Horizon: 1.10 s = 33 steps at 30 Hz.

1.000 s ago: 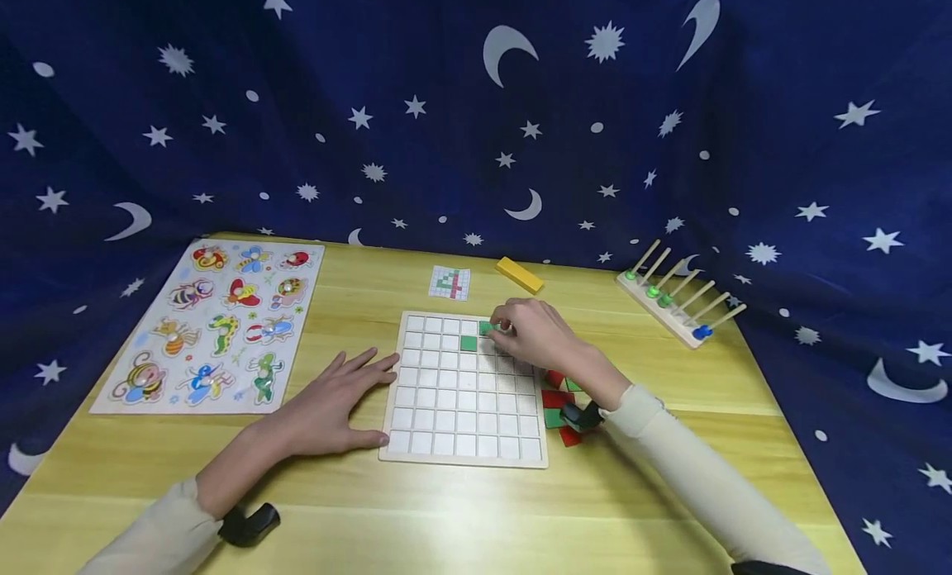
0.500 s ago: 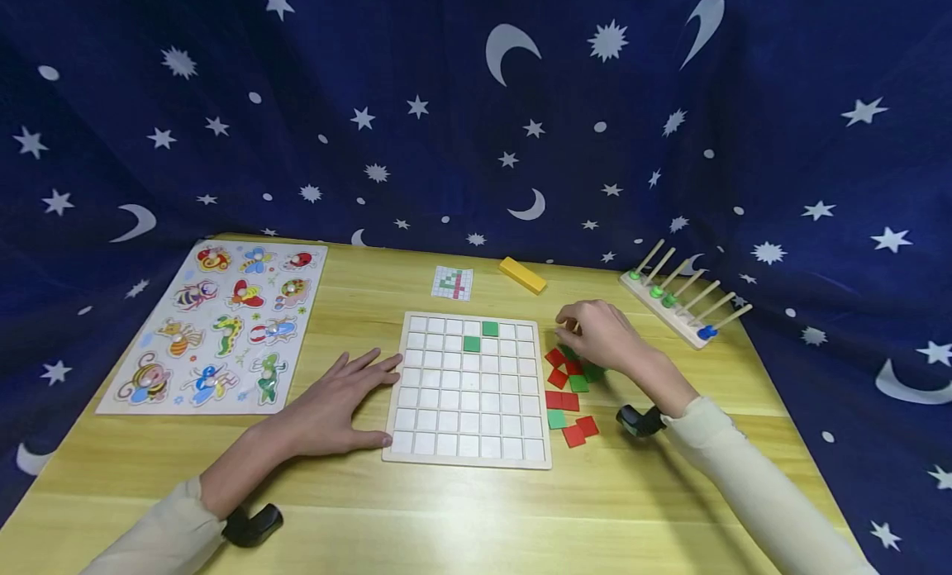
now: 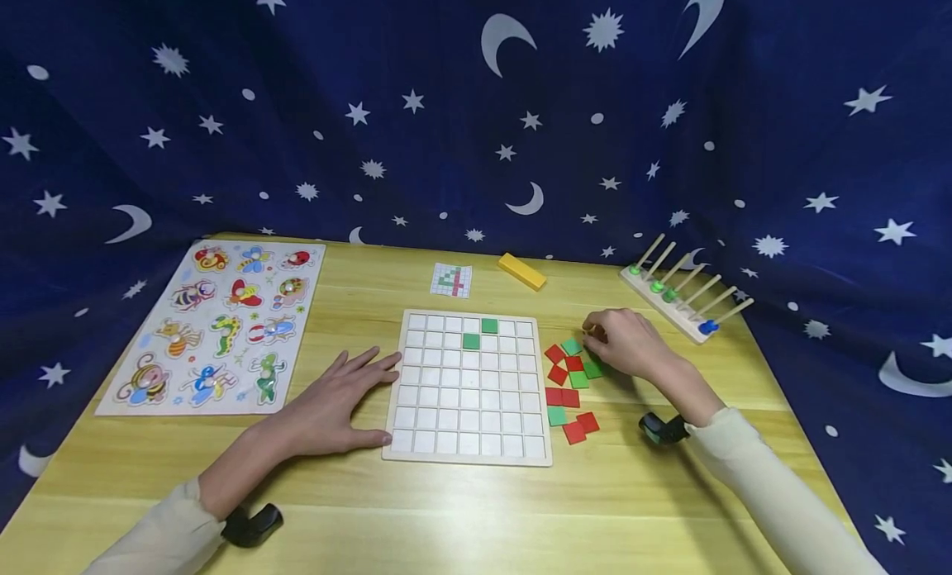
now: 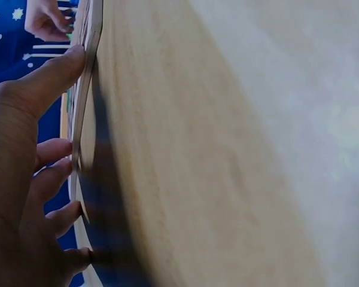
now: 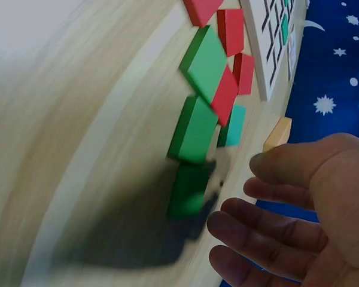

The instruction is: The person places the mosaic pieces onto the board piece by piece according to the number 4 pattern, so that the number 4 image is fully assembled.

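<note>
A: Tiles (image 3: pixel 569 385), red and green squares, lie loose on the worktop (image 3: pixel 476 517), just right of the grid board (image 3: pixel 468 443). Cluster runs near-to-far alongside the board's right edge.

B: Which hand is closer?

A: Right hand (image 3: pixel 625 341), at the far right end of the cluster, fingers loosely curled over a green tile (image 3: pixel 592 368); wrist view shows the fingers (image 5: pixel 269 224) spread just above it, gripping nothing that I can make out. Left hand (image 3: pixel 330 401) lies flat and spread on the worktop, thumb and fingertips touching the board's left edge, well apart from the tiles.

B: Change from a second ago?

A: Then the right hand was over the board's far rows at a green tile; now it is off the board, at the pile. Two green tiles (image 3: pixel 479 333) sit in the grid. Left hand unmoved.
</note>
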### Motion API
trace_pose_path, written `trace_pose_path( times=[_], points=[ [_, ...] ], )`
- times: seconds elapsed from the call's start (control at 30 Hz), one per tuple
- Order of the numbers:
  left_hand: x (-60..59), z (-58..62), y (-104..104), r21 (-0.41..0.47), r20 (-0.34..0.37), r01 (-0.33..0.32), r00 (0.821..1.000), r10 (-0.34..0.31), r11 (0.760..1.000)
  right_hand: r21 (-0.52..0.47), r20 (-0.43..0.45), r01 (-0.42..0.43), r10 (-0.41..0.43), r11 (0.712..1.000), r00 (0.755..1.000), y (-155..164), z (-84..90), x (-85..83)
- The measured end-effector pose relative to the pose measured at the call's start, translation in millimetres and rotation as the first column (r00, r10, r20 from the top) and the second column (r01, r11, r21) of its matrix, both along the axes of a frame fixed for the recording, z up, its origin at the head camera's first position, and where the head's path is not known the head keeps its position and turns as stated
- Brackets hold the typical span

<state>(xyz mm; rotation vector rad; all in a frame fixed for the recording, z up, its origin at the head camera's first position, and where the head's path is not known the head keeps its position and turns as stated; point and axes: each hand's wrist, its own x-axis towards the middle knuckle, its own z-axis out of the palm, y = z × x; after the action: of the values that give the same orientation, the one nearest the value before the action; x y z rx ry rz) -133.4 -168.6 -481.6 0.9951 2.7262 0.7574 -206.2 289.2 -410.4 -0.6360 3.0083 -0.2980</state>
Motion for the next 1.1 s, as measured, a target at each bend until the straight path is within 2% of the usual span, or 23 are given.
trace_pose_path(
  times=[0.23, 0.47, 0.6, 0.83, 1.1],
  points=[
    [0.2, 1.7, 0.5, 0.000, 0.005, -0.005, 1.000, 0.005, 1.000, 0.020, 0.015, -0.039, 0.038, 0.999, 0.999, 16.1, 2.0, 11.9],
    [0.5, 2.8, -0.3, -0.007, 0.001, -0.011, 1.000, 0.011, 1.000, 0.024, 0.072, -0.071, 0.069, 0.997, 0.995, 22.8, -1.6, 21.4],
    [0.5, 1.8, -0.6, 0.002, 0.003, -0.005, 1.000, 0.005, 1.000, 0.022, 0.048, -0.064, 0.062, 0.998, 0.997, 23.1, -4.0, 22.0],
    [-0.7, -1.5, -1.0, -0.006, 0.001, -0.006, 1.000, 0.006, 1.000, 0.025, 0.053, -0.043, 0.042, 0.999, 0.998, 23.6, -0.9, 17.0],
    [-1.3, -1.3, -0.4, 0.002, 0.000, -0.007, 1.000, 0.007, 1.000, 0.004, -0.017, -0.034, 0.034, 0.999, 0.999, 12.0, 9.7, 12.6]
  ],
)
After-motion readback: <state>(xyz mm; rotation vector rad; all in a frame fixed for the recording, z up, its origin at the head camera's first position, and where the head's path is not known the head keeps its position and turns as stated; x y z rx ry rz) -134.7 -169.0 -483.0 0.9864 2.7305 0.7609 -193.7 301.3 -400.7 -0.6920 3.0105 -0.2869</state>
